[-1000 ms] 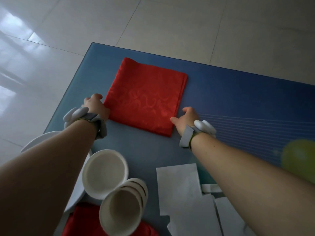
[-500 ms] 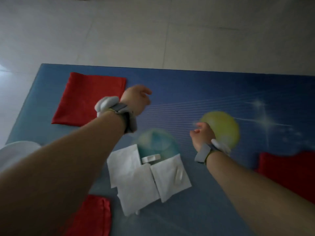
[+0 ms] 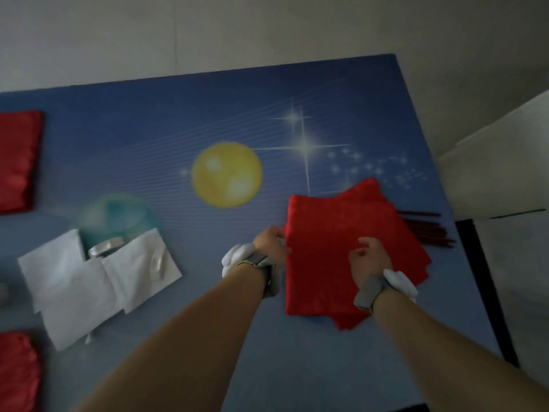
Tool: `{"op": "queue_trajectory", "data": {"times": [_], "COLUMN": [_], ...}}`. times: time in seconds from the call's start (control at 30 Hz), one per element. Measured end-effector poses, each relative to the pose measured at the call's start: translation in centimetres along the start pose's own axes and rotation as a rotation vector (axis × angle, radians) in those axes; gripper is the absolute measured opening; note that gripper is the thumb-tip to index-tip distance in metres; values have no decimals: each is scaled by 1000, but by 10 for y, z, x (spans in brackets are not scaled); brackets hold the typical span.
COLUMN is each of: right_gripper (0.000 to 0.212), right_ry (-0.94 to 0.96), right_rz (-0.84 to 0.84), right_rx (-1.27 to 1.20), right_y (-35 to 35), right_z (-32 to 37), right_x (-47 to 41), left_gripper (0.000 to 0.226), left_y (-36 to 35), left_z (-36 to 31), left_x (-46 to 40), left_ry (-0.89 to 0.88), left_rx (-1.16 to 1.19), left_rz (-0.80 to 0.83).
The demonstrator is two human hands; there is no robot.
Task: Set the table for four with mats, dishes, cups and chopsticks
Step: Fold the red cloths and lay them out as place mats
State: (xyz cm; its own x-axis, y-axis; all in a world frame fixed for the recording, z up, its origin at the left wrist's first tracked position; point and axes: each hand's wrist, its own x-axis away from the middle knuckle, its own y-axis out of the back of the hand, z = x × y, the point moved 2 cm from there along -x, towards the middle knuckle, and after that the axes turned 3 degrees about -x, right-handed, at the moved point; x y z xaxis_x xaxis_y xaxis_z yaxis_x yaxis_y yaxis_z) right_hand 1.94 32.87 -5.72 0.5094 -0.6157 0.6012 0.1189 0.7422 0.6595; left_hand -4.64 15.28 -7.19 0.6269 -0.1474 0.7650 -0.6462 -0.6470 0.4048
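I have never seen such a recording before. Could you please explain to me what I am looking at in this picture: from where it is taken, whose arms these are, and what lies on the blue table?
There is no machine here. A person wears a camera on the head, so you look down along their two bare arms. Each wrist carries a grey band with a white device.

The left hand touches the left edge of a pile of red mats; the right hand rests above it, fingers curled. Whether either grips the cloth is unclear.

Dark chopsticks stick out from behind the pile. On the blue table, printed with planets and stars, lie white napkins and two more red mats at the left edge.
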Motion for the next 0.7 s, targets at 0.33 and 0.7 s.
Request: {"op": "queue_trajectory", "data": {"times": [0.33, 0.7], "right_gripper": [42, 62], "right_ry": [-126, 58], "right_rz": [150, 113], "right_rx": [-135, -353], "right_y": [16, 42], "right_z": [-48, 2], "right_x": [-34, -43], "left_gripper": [49, 18], "left_y": [-43, -3], "left_z": [-11, -107], "left_x": [-2, 38], "left_ry": [234, 46], "left_rx": [6, 849], "left_rz": [-29, 356]}}
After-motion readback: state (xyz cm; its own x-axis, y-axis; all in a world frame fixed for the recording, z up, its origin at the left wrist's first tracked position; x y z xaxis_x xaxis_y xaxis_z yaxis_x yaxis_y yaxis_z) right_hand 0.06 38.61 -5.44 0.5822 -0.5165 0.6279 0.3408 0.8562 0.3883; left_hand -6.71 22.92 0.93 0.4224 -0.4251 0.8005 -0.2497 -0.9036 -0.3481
